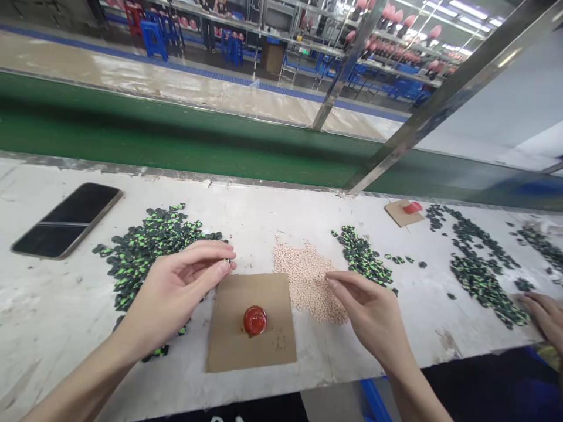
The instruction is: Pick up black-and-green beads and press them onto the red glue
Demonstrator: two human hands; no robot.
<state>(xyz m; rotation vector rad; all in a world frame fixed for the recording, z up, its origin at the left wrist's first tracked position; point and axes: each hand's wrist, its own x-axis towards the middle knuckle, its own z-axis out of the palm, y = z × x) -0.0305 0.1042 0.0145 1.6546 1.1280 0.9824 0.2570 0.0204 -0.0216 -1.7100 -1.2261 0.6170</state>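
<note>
My left hand [182, 287] is closed in a pinch beside a heap of small black-and-green pieces [145, 249]. A tiny dark piece with a green fleck shows at its fingertips, mostly covered by them. Over a spread of small pale pink beads [303, 278], my right hand [372, 310] pinches thumb and forefinger together at the beads' right side; whatever lies between those tips is too small to make out. Between the hands lies a square of brown cardboard [250, 357], bearing a small round container of glossy red stuff [255, 320]. Right of the beads is a second black-and-green pile [363, 255].
A phone [68, 220] lies at the far left of the white table [246, 205]. Farther right are another cardboard piece [400, 215] with a red cap [412, 207], more black-and-green piles [484, 281] and another person's hand [545, 316]. A metal post [409, 129] rises behind a green belt [176, 140].
</note>
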